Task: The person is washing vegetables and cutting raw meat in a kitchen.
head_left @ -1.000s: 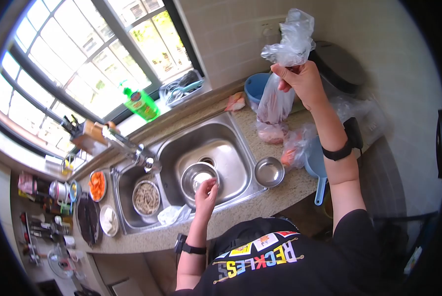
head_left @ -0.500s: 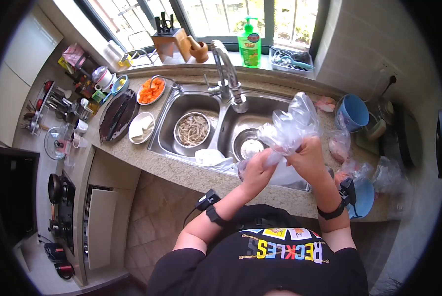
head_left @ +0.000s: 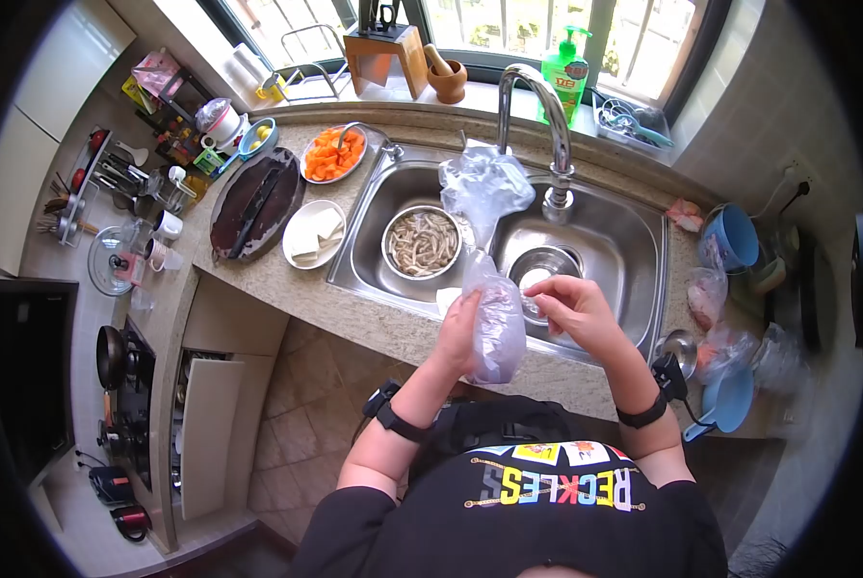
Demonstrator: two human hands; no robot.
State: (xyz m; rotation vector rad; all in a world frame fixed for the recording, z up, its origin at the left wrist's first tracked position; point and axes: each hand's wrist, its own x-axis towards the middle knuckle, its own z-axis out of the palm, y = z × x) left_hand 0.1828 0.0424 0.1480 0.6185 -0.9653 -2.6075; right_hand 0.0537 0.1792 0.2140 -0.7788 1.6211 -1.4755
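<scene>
We are gripping the bag (head_left: 497, 332) in curled left fingers (head_left: 467, 310) near the tabletop (head_left: 354, 323) edge; our right fingers (head_left: 553, 289) are hovering nearly pinched, hold unclear; one-sided support is risking a slip.

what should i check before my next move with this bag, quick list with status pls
- Left hand holding the plastic bag: ok
- Bag's full end over a basin: not ok, it shows against the front of the counter
- Bag's neck open: cannot tell, plastic is bunched
- Steel bowl in the right basin: ok
- Faucet off: ok, no stream visible
</scene>
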